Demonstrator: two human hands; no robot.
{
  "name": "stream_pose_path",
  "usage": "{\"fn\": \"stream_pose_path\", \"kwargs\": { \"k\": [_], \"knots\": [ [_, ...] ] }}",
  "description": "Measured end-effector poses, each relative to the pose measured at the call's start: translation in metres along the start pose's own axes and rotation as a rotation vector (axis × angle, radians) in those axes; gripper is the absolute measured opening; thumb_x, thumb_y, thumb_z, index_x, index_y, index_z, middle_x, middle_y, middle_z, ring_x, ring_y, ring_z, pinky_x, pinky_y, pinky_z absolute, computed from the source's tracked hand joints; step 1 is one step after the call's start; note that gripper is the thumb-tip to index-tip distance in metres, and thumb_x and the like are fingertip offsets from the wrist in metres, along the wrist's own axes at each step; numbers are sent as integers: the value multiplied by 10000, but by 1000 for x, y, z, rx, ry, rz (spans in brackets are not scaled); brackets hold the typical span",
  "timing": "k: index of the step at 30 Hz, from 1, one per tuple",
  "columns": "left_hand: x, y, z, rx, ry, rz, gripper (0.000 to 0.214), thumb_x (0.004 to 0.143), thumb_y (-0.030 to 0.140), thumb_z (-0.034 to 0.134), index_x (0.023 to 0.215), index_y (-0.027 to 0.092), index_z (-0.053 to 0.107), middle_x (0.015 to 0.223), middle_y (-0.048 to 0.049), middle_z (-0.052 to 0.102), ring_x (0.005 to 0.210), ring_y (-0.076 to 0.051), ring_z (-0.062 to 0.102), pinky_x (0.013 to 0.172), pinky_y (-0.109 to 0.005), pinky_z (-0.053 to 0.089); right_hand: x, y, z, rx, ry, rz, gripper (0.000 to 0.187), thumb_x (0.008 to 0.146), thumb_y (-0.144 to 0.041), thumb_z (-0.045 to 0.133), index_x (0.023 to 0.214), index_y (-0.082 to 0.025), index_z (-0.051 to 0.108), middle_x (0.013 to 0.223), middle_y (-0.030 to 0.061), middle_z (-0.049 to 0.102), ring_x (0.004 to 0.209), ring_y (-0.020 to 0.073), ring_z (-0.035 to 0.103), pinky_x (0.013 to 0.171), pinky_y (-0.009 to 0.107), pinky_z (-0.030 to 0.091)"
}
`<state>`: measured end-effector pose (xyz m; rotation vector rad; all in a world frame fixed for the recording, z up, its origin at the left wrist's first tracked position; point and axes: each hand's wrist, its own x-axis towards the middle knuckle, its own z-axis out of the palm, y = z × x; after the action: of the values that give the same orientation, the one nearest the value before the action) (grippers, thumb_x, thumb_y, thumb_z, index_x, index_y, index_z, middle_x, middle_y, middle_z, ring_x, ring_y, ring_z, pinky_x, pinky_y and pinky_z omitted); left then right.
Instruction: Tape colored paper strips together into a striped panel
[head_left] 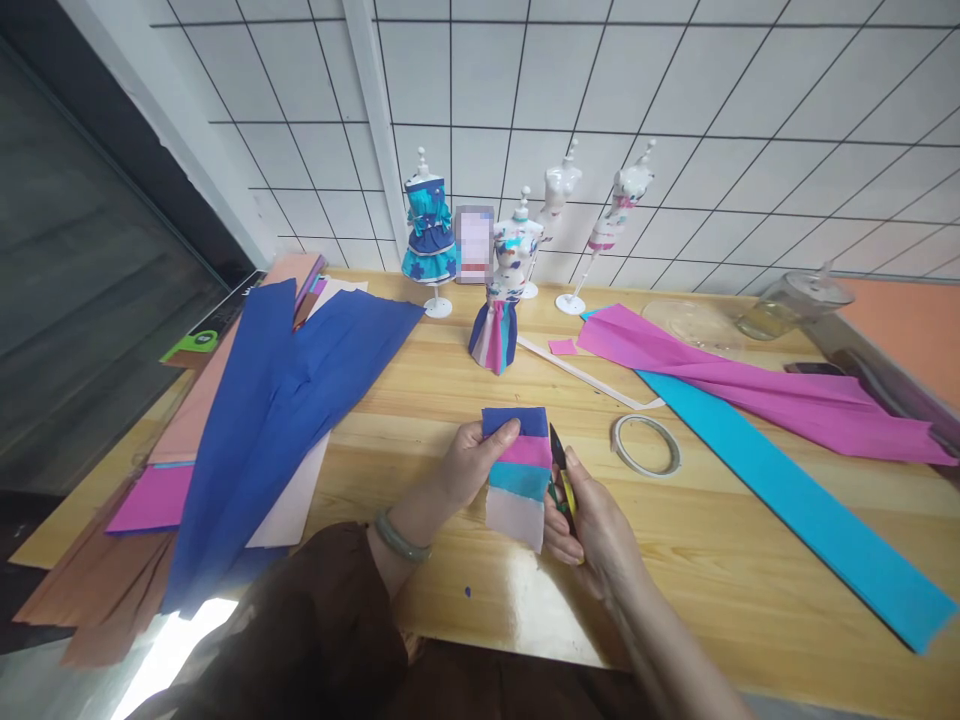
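Note:
My left hand [471, 462] pinches a small striped crepe-paper piece [517, 478], banded blue, pink, teal and pale pink, and holds it upright above the wooden table [720, 540]. My right hand [592, 525] grips small scissors [561, 472] with yellow-green handles, the dark blades pointing up right beside the piece's right edge. A jade-coloured bangle [401, 538] circles my left wrist.
Long blue paper sheets [277, 400] and pink ones lie at left. Magenta [757, 385] and teal [795, 490] strips stretch across the right. A tape roll [646, 444] lies near my right hand. Several small mannequins, two dressed [430, 232] [499, 315], stand at the back by the tiled wall.

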<state>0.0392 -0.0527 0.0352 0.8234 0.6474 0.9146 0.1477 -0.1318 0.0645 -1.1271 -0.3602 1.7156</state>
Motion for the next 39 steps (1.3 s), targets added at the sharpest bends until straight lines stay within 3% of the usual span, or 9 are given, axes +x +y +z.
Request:
{"fn": "stream_pose_path", "kwargs": {
  "k": [5, 15, 21, 26, 39],
  "knots": [
    [-1, 1, 1, 32, 11, 1, 303, 710, 411, 656, 679, 110, 637, 603, -2, 620, 514, -91, 530, 537, -223, 444, 0, 1, 1, 15, 20, -5, 576, 783, -623, 437, 442, -159, 414, 317, -67, 339, 214, 12, 203, 242, 146, 125],
    [-2, 3, 2, 87, 14, -25, 350, 687, 458, 662, 703, 108, 648, 617, -13, 638, 520, -108, 552, 543, -236, 452, -3, -1, 1, 22, 23, -33, 560, 780, -603, 464, 433, -170, 390, 293, -82, 276, 224, 7, 171, 248, 143, 117],
    [-2, 3, 0, 132, -38, -37, 359, 708, 467, 639, 702, 108, 645, 613, -20, 647, 518, -118, 572, 530, -235, 460, -2, -2, -1, 66, 11, -22, 519, 749, -631, 484, 519, -168, 436, 343, -74, 368, 226, 7, 202, 246, 140, 131],
    [-4, 6, 1, 158, -124, -64, 375, 720, 461, 632, 751, 89, 668, 697, -66, 676, 544, -129, 590, 565, -249, 476, -3, -6, 2, 44, 19, -16, 522, 755, -613, 486, 484, -174, 401, 315, -82, 319, 223, 7, 188, 244, 142, 136],
    [-3, 4, 0, 160, -110, -74, 368, 702, 468, 644, 745, 103, 654, 676, -47, 661, 566, -123, 576, 571, -236, 466, -3, -6, 2, 54, 12, -48, 552, 767, -613, 471, 443, -173, 394, 300, -83, 281, 222, 8, 177, 242, 141, 130]
  ]
}}
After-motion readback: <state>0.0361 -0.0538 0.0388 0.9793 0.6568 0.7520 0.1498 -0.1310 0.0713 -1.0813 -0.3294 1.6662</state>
